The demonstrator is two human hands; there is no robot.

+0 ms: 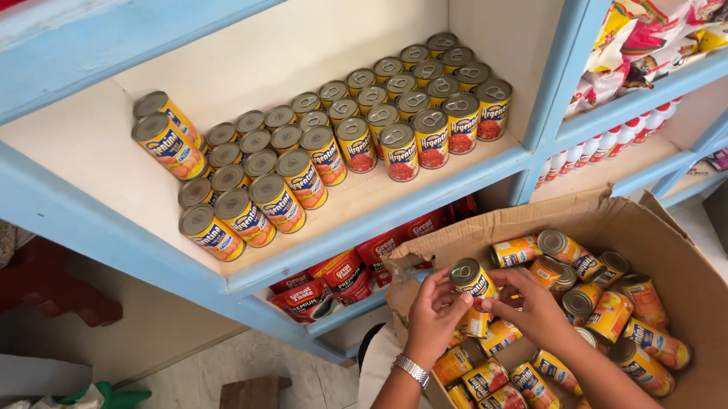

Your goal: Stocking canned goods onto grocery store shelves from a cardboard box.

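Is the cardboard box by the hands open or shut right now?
Open: the cardboard box has its flaps folded outward, and loose cans show inside.

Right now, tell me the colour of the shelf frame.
Light blue shelf frame, with cream boards inside; the head view shows it.

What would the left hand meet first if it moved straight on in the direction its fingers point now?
The left hand points up and slightly right, and its fingers already touch the can held over the cardboard box. Beyond that can, the box's torn flap probably comes next, though depth is unclear.
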